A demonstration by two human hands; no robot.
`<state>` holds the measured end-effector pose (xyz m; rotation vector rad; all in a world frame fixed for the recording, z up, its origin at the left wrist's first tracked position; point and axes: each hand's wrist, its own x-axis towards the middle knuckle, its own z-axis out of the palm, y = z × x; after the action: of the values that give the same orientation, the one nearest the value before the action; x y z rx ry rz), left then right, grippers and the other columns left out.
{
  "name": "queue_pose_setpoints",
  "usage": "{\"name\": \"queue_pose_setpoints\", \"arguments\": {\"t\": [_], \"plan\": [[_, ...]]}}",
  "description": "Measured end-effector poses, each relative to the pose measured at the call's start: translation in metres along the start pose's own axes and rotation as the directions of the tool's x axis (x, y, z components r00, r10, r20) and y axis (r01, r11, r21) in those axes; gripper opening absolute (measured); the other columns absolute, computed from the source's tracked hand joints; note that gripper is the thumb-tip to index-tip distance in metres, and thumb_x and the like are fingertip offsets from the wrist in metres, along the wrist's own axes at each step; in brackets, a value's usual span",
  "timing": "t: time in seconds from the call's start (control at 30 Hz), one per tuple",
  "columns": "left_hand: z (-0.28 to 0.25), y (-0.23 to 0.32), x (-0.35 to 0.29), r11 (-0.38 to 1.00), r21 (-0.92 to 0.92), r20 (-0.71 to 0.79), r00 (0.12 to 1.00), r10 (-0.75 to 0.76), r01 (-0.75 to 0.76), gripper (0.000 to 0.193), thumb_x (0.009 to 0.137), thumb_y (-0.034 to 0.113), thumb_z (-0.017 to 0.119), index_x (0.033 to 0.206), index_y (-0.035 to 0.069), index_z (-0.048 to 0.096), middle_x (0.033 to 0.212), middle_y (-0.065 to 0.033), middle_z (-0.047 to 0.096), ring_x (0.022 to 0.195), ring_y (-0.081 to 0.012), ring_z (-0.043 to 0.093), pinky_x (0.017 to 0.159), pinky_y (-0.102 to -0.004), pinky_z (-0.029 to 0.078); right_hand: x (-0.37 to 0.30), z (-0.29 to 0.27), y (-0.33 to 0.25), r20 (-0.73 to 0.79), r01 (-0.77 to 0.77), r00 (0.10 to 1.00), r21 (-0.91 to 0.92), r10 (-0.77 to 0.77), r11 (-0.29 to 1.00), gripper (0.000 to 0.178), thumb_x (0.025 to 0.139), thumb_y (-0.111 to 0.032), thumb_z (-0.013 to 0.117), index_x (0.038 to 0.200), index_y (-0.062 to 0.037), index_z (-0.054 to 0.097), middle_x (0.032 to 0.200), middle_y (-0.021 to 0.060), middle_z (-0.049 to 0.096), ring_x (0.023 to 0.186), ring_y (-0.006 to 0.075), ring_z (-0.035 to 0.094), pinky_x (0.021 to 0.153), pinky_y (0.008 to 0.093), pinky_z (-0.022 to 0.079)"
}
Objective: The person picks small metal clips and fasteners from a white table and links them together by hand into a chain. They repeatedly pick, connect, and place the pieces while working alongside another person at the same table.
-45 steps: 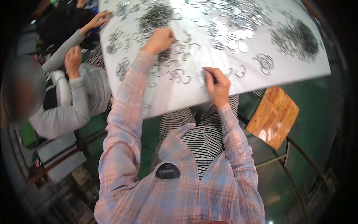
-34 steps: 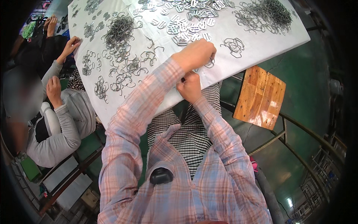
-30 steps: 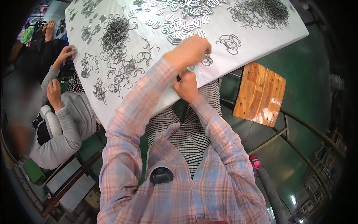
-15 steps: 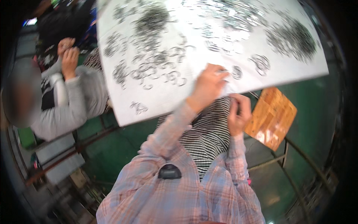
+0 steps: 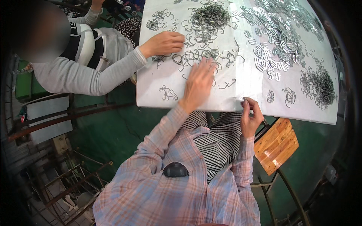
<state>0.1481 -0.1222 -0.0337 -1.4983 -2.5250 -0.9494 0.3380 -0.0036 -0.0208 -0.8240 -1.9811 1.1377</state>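
My left hand [image 5: 199,83] reaches over the white tabletop with its fingers stretched out, slightly blurred. Its fingertips are at the near side of a loose spread of bent wire hooks [image 5: 184,58]. Whether they touch any hook I cannot tell. At the table's front edge my right hand [image 5: 252,117] is closed in a pinch, thumb against forefinger. Something small and dark shows at its fingertips, too small to name. Right of that hand lie two little clusters of wire pieces [image 5: 289,97].
A co-worker's hand [image 5: 164,43] rests over the hooks from the left. A dense hook heap [image 5: 211,17] lies farther back, slotted metal buckles [image 5: 279,49] right of centre, another wire heap [image 5: 320,88] far right. A wooden stool [image 5: 277,145] stands below the table's right front.
The view has shifted. My left hand has moved away from my right hand, leftward to the hooks. The co-worker's hand has reached onto the table. My right hand keeps its pinch.
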Motion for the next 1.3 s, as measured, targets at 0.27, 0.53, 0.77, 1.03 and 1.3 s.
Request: {"name": "queue_pose_setpoints", "arguments": {"t": [0.27,0.53,0.77,1.03,1.3], "plan": [[0.003,-0.026,0.014,0.973,0.229,0.217,0.975,-0.053,0.001,0.061,0.096,0.050,0.053,0.152,0.029,0.039,0.161,-0.0173,0.023,0.149,-0.0400,0.017,0.116,-0.0652,0.012,0.010,0.027,0.030,-0.071,-0.153,0.984,0.118,0.162,0.981,0.008,0.094,-0.004,0.064,0.097,0.0029,0.068,0.073,0.0031,0.065,0.063,0.0074,0.058,0.058,0.0220,0.047],[-0.007,-0.026,0.024,1.000,0.013,0.158,0.987,-0.025,0.023,0.049,0.096,0.041,0.059,0.135,0.011,0.059,0.157,-0.0156,0.034,0.147,-0.0356,0.026,0.117,-0.0600,0.016,0.014,0.031,0.033,-0.122,-0.158,0.978,0.118,0.172,0.980,0.010,0.095,-0.006,0.064,0.097,0.0033,0.067,0.072,0.0021,0.063,0.061,0.0067,0.055,0.056,0.0219,0.045],[0.013,-0.051,0.054,0.971,0.199,0.227,0.970,0.089,-0.135,0.064,0.097,0.055,0.046,0.152,0.024,0.037,0.160,-0.0091,0.030,0.149,-0.0343,0.021,0.117,-0.0627,0.013,0.015,0.033,0.037,-0.123,-0.126,0.982,0.121,0.141,0.985,0.010,0.095,-0.006,0.064,0.097,0.0031,0.067,0.071,0.0014,0.062,0.061,0.0063,0.054,0.055,0.0215,0.045],[-0.011,-0.052,0.059,0.979,0.131,0.085,0.985,0.147,-0.158,0.026,0.090,0.027,0.066,0.114,0.021,0.073,0.136,-0.0077,0.059,0.132,-0.0317,0.047,0.111,-0.0541,0.033,0.017,0.032,0.034,-0.145,-0.106,0.982,0.094,0.120,0.990,0.007,0.093,-0.005,0.065,0.095,0.0014,0.068,0.071,0.0011,0.062,0.061,0.0057,0.054,0.055,0.0215,0.044],[-0.014,-0.061,0.115,0.991,0.016,-0.117,0.985,-0.128,0.131,0.025,0.084,0.000,0.058,0.096,0.013,0.076,0.099,-0.0053,0.067,0.096,-0.0277,0.060,0.086,-0.0388,0.049,0.016,0.031,0.038,-0.115,-0.134,0.983,0.101,0.145,0.986,0.007,0.093,-0.005,0.066,0.095,0.0007,0.069,0.070,0.0013,0.062,0.059,0.0051,0.052,0.054,0.0216,0.043]]}}
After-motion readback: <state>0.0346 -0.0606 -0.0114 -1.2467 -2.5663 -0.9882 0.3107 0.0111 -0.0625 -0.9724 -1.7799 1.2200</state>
